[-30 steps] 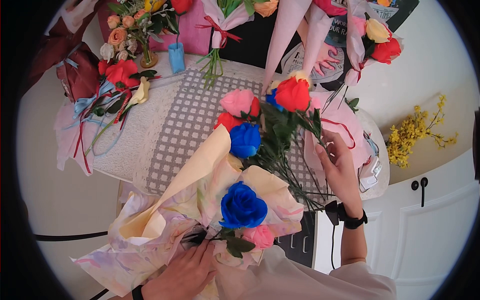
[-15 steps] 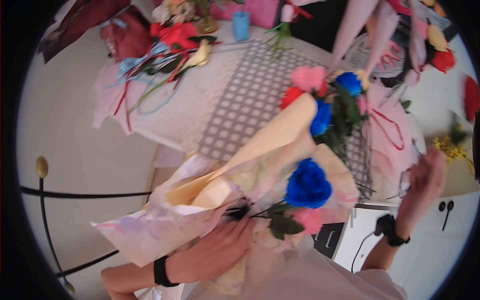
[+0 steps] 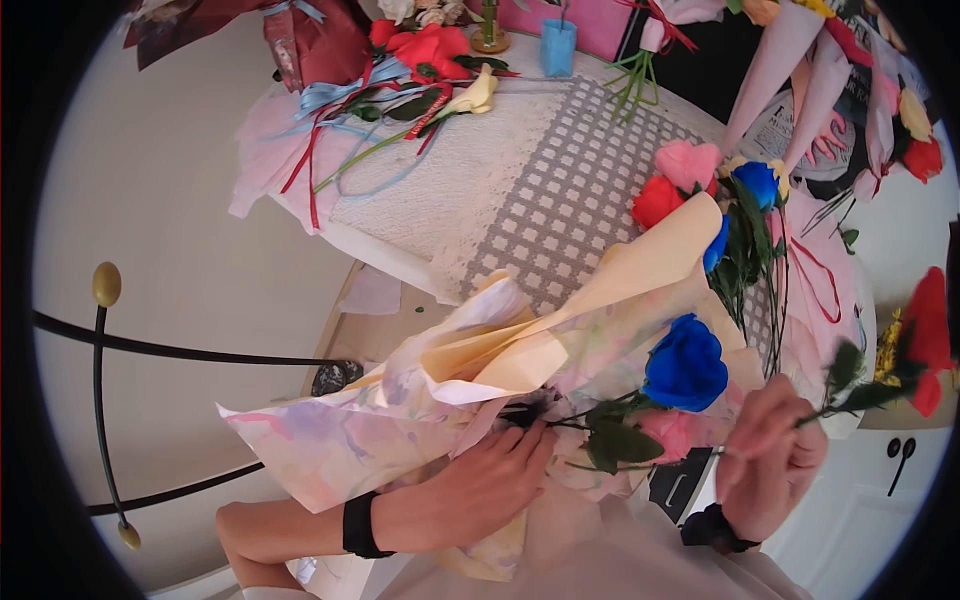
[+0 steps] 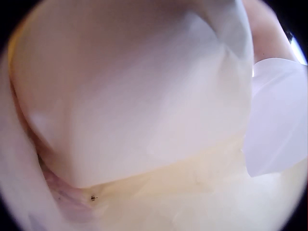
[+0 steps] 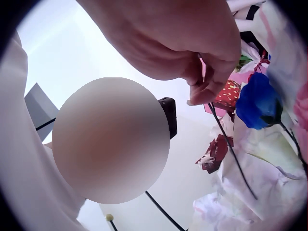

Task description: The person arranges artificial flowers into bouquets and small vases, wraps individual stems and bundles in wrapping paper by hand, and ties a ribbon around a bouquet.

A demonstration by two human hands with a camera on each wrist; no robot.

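Observation:
A bouquet in floral-print and cream paper (image 3: pixel 350 440) lies across the person's lap, with a blue rose (image 3: pixel 685 362) and a pink rose (image 3: pixel 665 432) at its open side. The left hand (image 3: pixel 475 490) grips it, fingers over the dark stem bundle. Paper (image 4: pixel 159 96) fills most of the left wrist view and hides those fingers. Right of the bouquet, the right hand (image 3: pixel 770 460) pinches the stem of a red rose (image 3: pixel 928 335), bloom pointing right. In the right wrist view, the thin stem (image 5: pixel 233 154) hangs below the right hand's (image 5: pixel 178 38) fingertips, beside the blue rose (image 5: pixel 259 102).
Loose roses (image 3: pixel 687 165) with long stems lie on the table (image 3: pixel 430 215), near pink paper (image 3: pixel 815 290). Ribbons and a cream lily (image 3: pixel 475 92) are at the back left, with a blue holder (image 3: pixel 557 48) and wrapped bouquets behind. A black metal rail (image 3: pixel 200 352) stands left.
The right hand has taken a red rose from the table, swung out right and come back beside the bouquet. The left hand keeps its grip; the head view has shifted left.

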